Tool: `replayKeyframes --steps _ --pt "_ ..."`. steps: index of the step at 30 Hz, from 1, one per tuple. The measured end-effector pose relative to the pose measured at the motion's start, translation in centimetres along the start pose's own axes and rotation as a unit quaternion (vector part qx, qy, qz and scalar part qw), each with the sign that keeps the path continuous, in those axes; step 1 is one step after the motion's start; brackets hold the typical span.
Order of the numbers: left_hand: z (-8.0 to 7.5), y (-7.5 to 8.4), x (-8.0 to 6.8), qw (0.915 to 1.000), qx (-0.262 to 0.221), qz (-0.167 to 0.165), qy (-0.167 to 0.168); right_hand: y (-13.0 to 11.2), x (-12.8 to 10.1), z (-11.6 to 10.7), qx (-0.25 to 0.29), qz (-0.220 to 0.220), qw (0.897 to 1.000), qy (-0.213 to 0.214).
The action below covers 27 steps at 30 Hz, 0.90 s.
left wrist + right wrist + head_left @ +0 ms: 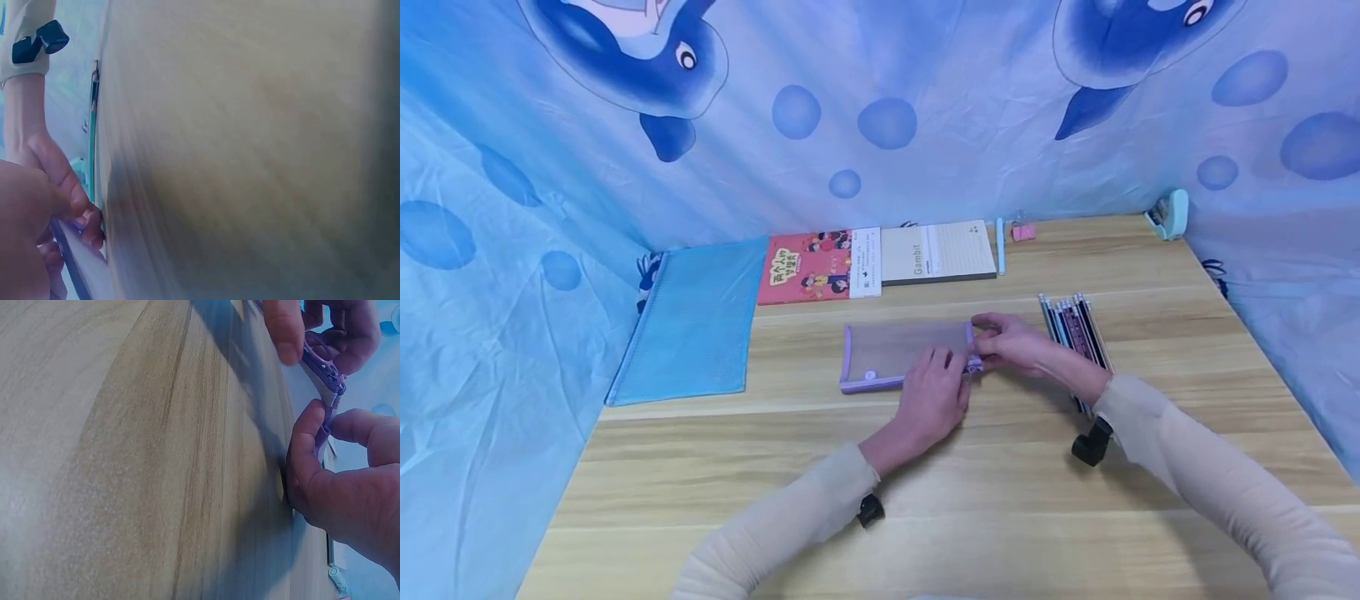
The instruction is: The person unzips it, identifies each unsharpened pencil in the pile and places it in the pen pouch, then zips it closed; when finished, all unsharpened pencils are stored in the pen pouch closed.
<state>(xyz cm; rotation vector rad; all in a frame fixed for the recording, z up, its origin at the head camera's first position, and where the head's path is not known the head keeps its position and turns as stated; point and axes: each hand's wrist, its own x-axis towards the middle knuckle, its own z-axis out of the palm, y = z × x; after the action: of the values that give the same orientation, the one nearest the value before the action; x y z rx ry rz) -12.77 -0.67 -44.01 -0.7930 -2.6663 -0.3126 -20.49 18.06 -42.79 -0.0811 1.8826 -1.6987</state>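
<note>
While my left hand (931,398) presses the mesh pouch (904,354) flat mid-table, my right hand (1011,340) pinches its zipper pull (329,416); tugging crookedly could snag the teeth; loosened pressure lets it slide.

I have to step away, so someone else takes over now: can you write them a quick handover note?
Left hand presses on the right end of the purple mesh pouch.
Right hand pinches the zipper pull at that end.
Pencils lie bundled just right of the pouch, on the table.
Done: pouch laid flat, zipper gripped.
Left: judging by this, probably work the zipper; pencils remain outside.
</note>
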Motion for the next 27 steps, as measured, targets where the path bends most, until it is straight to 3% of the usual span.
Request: replayKeyframes --steps 10,17,23,27 --pt "0.3 0.2 -0.6 0.9973 -0.042 0.023 0.055 0.0 -0.5 0.2 -0.002 -0.001 1.000 0.003" --pt "0.3 -0.2 -0.7 0.9947 -0.024 0.061 0.079 0.2 -1.0 0.3 0.006 0.000 1.000 -0.015" --pt "0.1 -0.3 -0.7 0.9943 0.002 0.073 0.077 0.4 -1.2 0.2 0.003 -0.011 1.000 -0.023" --pt "0.0 -0.4 -0.8 0.9956 -0.022 0.067 0.062 0.4 -1.3 0.3 0.006 -0.003 1.000 -0.025"
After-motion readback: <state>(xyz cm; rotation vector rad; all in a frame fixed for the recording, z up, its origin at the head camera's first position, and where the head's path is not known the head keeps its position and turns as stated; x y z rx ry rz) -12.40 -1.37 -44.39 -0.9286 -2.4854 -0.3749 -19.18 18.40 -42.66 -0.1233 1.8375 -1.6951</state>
